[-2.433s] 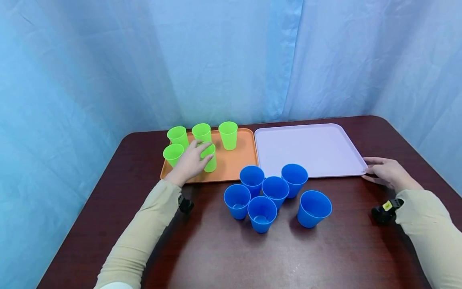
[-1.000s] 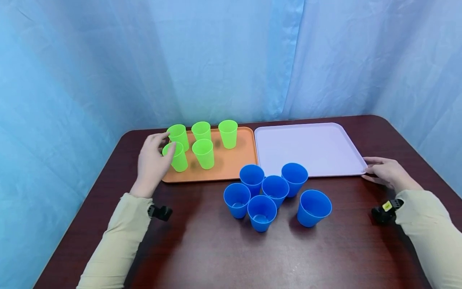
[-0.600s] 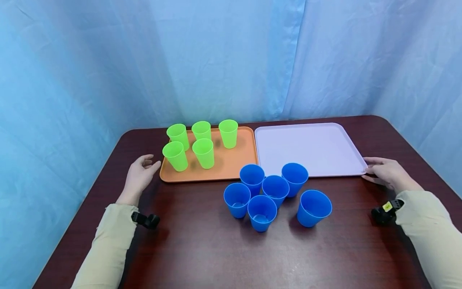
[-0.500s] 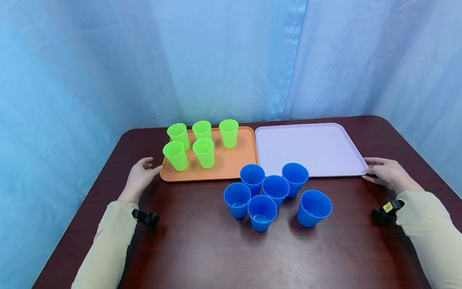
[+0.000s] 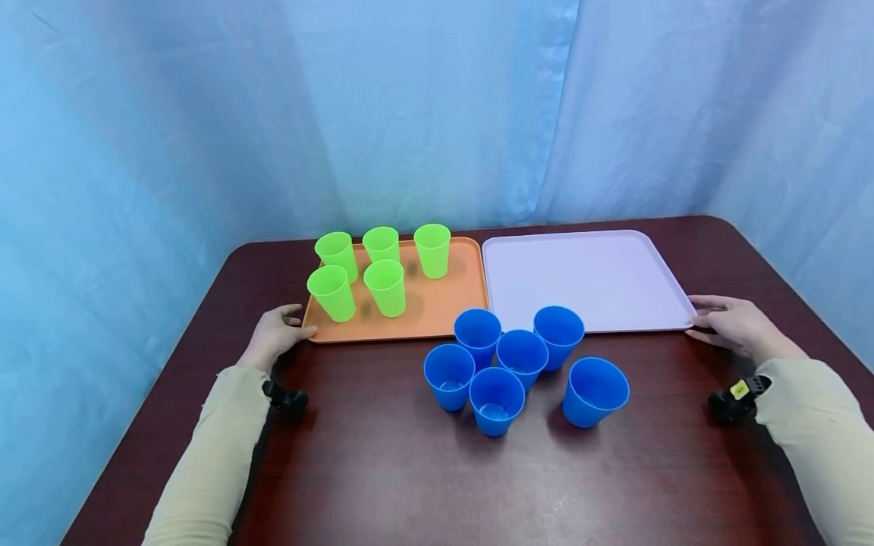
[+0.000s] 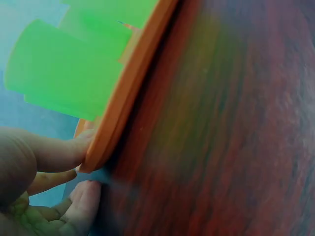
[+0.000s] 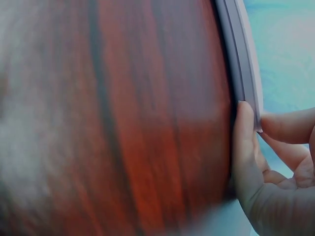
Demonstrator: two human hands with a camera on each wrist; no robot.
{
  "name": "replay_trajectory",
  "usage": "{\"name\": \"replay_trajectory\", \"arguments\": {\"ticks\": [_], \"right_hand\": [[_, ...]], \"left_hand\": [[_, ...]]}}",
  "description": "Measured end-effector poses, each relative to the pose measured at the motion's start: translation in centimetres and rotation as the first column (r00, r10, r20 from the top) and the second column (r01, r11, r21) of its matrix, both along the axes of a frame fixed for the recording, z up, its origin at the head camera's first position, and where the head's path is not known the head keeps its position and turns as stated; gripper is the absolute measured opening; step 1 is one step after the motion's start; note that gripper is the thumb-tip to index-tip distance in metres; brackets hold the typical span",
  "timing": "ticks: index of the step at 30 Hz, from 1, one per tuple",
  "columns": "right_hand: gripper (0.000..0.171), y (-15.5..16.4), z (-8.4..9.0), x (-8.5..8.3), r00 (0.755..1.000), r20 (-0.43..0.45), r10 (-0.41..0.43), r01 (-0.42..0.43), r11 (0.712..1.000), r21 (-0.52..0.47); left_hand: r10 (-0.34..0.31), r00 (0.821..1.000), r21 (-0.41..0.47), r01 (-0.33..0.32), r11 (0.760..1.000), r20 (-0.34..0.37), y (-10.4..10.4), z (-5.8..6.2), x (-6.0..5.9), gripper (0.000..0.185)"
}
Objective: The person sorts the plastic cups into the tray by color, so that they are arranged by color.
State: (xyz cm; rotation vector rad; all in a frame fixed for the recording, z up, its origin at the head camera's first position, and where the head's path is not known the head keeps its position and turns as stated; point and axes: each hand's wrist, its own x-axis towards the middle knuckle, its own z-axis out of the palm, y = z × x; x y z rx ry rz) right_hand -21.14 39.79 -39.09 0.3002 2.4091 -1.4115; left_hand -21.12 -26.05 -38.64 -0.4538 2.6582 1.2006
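Orange tray (image 5: 444,318): seen from the head, lies flat on the dark table (image 5: 382,470), long axis running left to right; carries five upright green cups (image 5: 331,293), three behind and two in front.
Lavender tray (image 5: 580,280): lies just right of the orange one, long axis running the same way; too fine a seam to tell touching from barely apart.
Left hand (image 5: 273,334): in the same view, at the near left corner of the orange tray, fingers narrow around it; well apart from the lavender one.
Right hand (image 5: 734,327): at the near right corner of the lavender tray, fingers narrowed on it, far from the orange one.
Blue cups (image 5: 522,353): stand upright before the trays, five bunched and one apart to the right, between both hands.
Orange corner, left wrist view: pinched, with thumb on the rim and other fingers curled beside and below; close to the nearest green cup.
Lavender corner, right wrist view: pinched between fingertips, one against the front edge, another at the corner's end.
Key relation: judged as opposite outer ends of one left-to-right line.
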Motion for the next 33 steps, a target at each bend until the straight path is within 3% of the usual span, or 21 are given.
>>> {"name": "replay_trajectory", "arguments": {"ticks": [6,10,14,18,22,28,30,33], "right_hand": [[0.07,1.0,1.0,-0.1,0.998,-0.029,0.061,-0.06,0.998,0.035],[0.075,0.6,2.2,-0.5,0.989,-0.131,0.073,-0.059,0.992,0.11],[0.072,-2.0,4.5,-0.4,0.959,-0.231,0.164,-0.118,0.973,0.198],[0.067,-5.9,7.0,0.7,0.903,-0.283,0.323,-0.23,0.92,0.318],[0.064,-9.4,8.3,1.8,0.832,-0.32,0.453,-0.3,0.853,0.426],[0.066,-13.6,8.8,3.3,0.727,-0.368,0.58,-0.418,0.799,0.432],[0.068,-14.6,8.8,3.6,0.703,-0.371,0.607,-0.444,0.782,0.438],[0.072,-15.8,8.8,3.9,0.685,-0.354,0.637,-0.448,0.751,0.485]], "left_hand": [[0.0,1.0,0.019,0.001,1.0,-0.03,0.4,-0.7,0.0,0.058],[-0.003,0.999,0.019,0.004,1.0,-0.042,0.3,-0.9,0.1,0.055],[-0.001,0.999,0.026,0.003,1.0,-0.045,0.1,-0.7,0.3,0.055],[-0.01,0.998,0.016,0.011,1.0,-0.055,0.2,-0.6,0.4,0.055],[-0.032,0.997,-0.016,0.031,0.999,-0.071,0.4,-0.7,0.4,0.053],[-0.028,0.997,-0.022,0.027,0.999,-0.066,0.6,-0.9,0.4,0.052],[-0.023,0.997,-0.019,0.021,1.0,-0.068,0.6,-0.9,0.4,0.053],[-0.027,0.997,-0.018,0.026,1.0,-0.073,0.6,-0.9,0.3,0.053]]}}
